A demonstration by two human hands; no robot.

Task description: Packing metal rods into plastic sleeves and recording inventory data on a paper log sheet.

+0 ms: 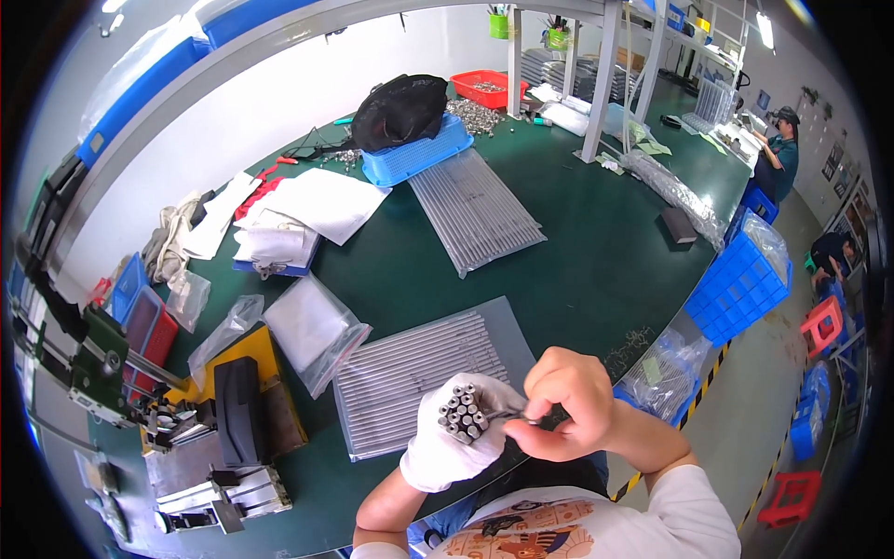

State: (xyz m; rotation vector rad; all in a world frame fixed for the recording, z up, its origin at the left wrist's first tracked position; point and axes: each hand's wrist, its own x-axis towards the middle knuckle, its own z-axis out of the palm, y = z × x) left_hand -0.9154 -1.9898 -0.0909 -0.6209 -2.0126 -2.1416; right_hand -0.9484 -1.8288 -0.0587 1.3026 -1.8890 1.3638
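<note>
White-gloved, the left hand [445, 445] clenched a bundle of metal rods [462, 412] just in front of the tray of rods [410, 373] on the green desk [596, 261]. The bare right hand [563, 402] pinched one rod's end, apparently mid-sorting; a steady pull seemed needed.

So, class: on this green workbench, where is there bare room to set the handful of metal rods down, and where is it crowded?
Bare green workbench lies between the far tray of grey rods and the blue slotted crate, and between the two trays. The left edge is crowded: clear plastic bags, white papers, a metal press fixture. The near tray of grey rods fills the space before the hands.
</note>
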